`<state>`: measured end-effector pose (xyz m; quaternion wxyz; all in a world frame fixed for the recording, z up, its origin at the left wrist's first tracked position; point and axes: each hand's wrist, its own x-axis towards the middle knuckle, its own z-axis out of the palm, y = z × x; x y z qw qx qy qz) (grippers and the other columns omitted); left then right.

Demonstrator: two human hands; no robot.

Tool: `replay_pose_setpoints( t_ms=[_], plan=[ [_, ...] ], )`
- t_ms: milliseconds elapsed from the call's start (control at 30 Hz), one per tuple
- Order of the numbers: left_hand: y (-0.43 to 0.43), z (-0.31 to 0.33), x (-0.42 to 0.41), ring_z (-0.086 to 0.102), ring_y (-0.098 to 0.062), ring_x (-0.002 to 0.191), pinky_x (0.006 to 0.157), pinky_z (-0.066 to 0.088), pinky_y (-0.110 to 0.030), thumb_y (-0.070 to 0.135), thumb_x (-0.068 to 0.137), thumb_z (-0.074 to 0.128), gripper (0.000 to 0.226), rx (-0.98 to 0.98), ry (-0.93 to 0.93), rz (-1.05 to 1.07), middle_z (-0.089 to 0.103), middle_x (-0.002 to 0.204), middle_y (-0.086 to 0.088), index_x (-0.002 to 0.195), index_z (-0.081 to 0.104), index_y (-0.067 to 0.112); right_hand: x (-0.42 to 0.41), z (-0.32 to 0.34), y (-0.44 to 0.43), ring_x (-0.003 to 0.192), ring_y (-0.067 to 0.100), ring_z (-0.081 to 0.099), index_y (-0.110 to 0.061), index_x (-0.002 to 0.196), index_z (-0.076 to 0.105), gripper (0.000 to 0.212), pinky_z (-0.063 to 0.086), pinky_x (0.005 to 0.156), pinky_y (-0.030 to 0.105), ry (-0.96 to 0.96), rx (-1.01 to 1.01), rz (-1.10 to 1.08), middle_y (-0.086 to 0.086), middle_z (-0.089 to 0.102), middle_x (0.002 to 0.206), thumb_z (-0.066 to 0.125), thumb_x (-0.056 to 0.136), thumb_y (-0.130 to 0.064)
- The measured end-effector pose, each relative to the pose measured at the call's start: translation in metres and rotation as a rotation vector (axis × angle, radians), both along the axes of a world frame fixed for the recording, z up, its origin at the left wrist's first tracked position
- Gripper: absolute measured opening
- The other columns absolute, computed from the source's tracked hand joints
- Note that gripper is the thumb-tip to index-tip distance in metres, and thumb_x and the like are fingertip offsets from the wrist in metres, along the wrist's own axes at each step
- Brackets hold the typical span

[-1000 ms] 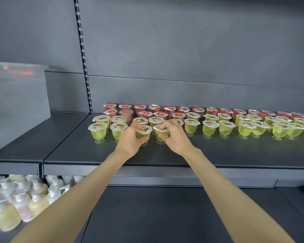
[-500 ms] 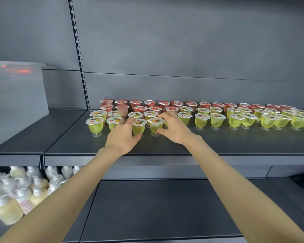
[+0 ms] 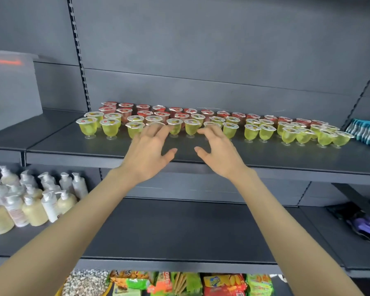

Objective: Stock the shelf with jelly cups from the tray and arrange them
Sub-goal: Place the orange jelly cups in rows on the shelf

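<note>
I see the shelf [image 3: 73, 144] run from 9 to 3 o'clock, with bare deck along its front edge. The cups [image 3: 191, 127] stand on it in a long band on the same axis, red rows behind and green in front, at 12 o'clock from both hands. The left hand [image 3: 146, 154] and right hand [image 3: 220, 154] are spread wide and hold nothing (fingertip contact I cannot tell). Both look equally near, and I judge there is room to draw cups toward 6 o'clock.
</note>
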<state>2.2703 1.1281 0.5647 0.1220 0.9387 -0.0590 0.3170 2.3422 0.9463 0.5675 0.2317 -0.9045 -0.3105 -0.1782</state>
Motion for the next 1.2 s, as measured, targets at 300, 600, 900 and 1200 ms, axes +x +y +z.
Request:
replay_pose_setpoints(
  t_ms=[300,600,900,1200],
  plan=[
    [-0.107,-0.104,-0.046,0.059,-0.035,0.092,0.077,0.048,-0.042,0.030,0.078,0.064,0.046,0.105,0.010,0.100,0.060,0.111,-0.014,0.117,0.056,0.008,-0.041,-0.092,-0.113,0.128,0.024,0.036,-0.017,0.137,0.041,0.045,0.042,0.091,0.039,0.090,-0.064,0.040,0.002,0.031,0.145,0.052,0.095,-0.028],
    [-0.154,-0.252,-0.074,0.063,-0.034,0.096,0.081,0.050,-0.045,0.037,0.077,0.052,0.049,-0.019,0.401,0.130,0.063,0.110,-0.012,0.118,0.057,0.011,-0.063,-0.256,-0.153,0.133,0.024,0.034,-0.016,0.139,0.039,0.048,0.037,0.104,0.037,0.428,-0.223,0.070,0.005,0.034,0.146,0.051,0.095,-0.029],
    [-0.169,-0.427,-0.107,0.040,-0.025,0.127,0.103,0.032,-0.038,0.032,0.092,0.051,0.052,-0.292,0.956,0.228,0.041,0.139,-0.004,0.140,0.034,0.019,-0.090,-0.441,-0.158,0.130,0.023,0.039,-0.013,0.137,0.041,0.046,0.040,0.102,0.036,0.769,-0.329,0.055,0.005,0.039,0.141,0.051,0.095,-0.027],
    [-0.182,-0.606,-0.140,0.047,-0.026,0.121,0.098,0.040,-0.038,0.028,0.092,0.054,0.048,-0.579,1.232,0.355,0.047,0.133,-0.009,0.136,0.039,0.014,-0.136,-0.622,-0.168,0.121,0.023,0.050,-0.011,0.134,0.045,0.044,0.039,0.100,0.031,1.155,-0.258,-0.075,0.009,0.051,0.131,0.056,0.093,-0.026]
  ],
)
